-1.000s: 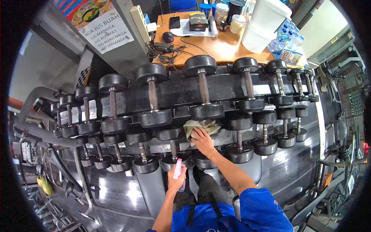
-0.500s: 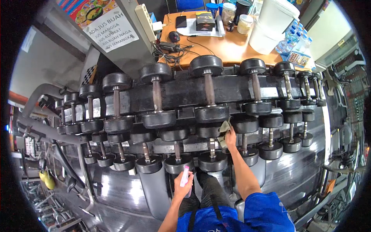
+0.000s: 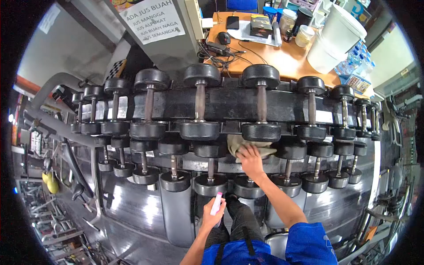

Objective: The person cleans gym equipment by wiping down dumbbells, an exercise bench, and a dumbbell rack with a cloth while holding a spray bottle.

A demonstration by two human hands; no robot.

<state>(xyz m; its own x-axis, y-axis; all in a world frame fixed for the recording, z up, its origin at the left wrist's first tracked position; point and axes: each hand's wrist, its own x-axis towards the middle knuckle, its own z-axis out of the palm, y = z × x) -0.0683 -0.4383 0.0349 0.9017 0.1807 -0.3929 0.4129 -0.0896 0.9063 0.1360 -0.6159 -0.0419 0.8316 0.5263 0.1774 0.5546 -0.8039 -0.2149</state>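
My right hand (image 3: 250, 160) presses a beige-grey cloth (image 3: 236, 143) down over the far head of a black dumbbell (image 3: 248, 187) in the lower row. The cloth and hand hide that head and most of the handle. My left hand (image 3: 213, 213) is closed around what looks like a spray bottle (image 3: 217, 204), with a white top and pink tip; its lower part is hidden by the fingers. This hand is held low, in front of my legs and just below another lower-row dumbbell (image 3: 210, 184).
An upper row of dumbbells (image 3: 261, 104) runs behind the lower one on the rack. Beyond stands an orange desk (image 3: 282, 57) with a phone (image 3: 232, 22), cables (image 3: 216, 53), jars, white buckets (image 3: 324, 55) and water bottles. Grey padded benches (image 3: 179, 216) lie below the rack.
My right hand has moved from the dumbbell's right side onto its far head, spreading the cloth over it. My left hand still holds the bottle. The view has shifted left.
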